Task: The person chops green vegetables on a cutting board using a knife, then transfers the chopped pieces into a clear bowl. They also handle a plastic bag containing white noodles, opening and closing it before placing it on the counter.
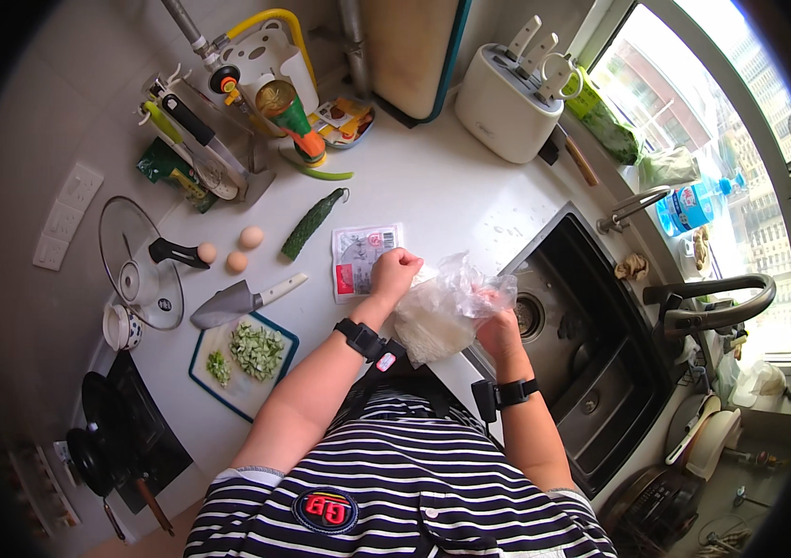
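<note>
My right hand grips the gathered upper part of a clear plastic bag that has pale, fine contents. The bag rests by the counter's front edge, beside the sink. My left hand is at the bag's left side with its fingers curled together; whether they pinch the plastic is unclear. Under and behind that hand lies a flat printed food packet. Farther left are a cucumber, several eggs and a cleaver with a white handle. Chopped green vegetable lies in two piles on a cutting board.
A black sink with a curved faucet is at the right. A knife block stands at the back. A glass lid, a utensil rack and a hob with a black pan are at the left.
</note>
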Demonstrator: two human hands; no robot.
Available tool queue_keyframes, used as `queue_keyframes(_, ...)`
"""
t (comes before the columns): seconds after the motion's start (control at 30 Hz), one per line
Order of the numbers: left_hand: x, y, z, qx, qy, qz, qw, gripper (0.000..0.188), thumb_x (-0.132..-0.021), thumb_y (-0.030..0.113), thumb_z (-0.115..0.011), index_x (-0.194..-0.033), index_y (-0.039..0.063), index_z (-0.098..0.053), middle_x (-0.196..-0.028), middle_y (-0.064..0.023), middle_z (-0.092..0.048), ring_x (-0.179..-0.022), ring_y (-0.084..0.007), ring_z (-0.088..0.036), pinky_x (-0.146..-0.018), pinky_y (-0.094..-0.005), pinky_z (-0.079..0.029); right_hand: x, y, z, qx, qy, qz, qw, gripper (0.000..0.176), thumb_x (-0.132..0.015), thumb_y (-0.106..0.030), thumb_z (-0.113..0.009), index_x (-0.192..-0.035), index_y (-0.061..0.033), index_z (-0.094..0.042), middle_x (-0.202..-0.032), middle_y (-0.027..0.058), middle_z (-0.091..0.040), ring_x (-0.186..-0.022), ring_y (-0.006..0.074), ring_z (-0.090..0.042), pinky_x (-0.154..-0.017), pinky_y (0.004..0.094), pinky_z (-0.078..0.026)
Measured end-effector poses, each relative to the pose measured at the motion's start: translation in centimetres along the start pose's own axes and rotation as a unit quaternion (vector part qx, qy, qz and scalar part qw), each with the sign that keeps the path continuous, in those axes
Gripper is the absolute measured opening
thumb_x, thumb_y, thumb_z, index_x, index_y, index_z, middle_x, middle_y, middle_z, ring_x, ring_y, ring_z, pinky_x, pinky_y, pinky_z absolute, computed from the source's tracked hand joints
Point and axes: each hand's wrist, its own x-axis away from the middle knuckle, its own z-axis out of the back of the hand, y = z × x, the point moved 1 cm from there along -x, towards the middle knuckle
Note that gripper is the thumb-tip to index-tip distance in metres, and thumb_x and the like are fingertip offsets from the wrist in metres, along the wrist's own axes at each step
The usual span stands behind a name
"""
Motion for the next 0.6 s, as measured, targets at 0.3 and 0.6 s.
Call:
queue_keyframes(0.3, 0.1, 0.2, 0.5, -0.025, -0.011, -0.021, 0.999, 0.023, -0.083, 0.025, -0.067, -0.081, 0.002, -0.066, -0.076, -0.0099, -0.068, -0.071, -0.0199, -0.064, -0.068, -0.0320, -0.050, 1.1, -1.6, 0.5, -0.041, -0.033, 0.001, 0.999, 0.023, -0.079, -0.018, -0.067, -0.098, -0.0058, -0.063, -0.116, 0.0158, -0.062, -0.116, 0.0305, -0.053, -0.103, 0.0447, -0.038)
queue_keyframes(0.6, -2.2, -1.2, 1.4, -0.075, -0.052, 0.045, 0.995, 0.017, -0.073, 0.021, -0.072, -0.078, 0.005, -0.073, -0.077, -0.0108, -0.070, -0.072, -0.0220, -0.067, -0.069, -0.0325, -0.051, 1.6, -2.0, 0.0, -0.106, -0.065, 0.038, 0.991, 0.034, -0.071, -0.021, -0.075, -0.097, -0.0111, -0.056, -0.111, 0.0124, -0.060, -0.109, 0.0280, -0.054, -0.102, 0.0443, -0.038)
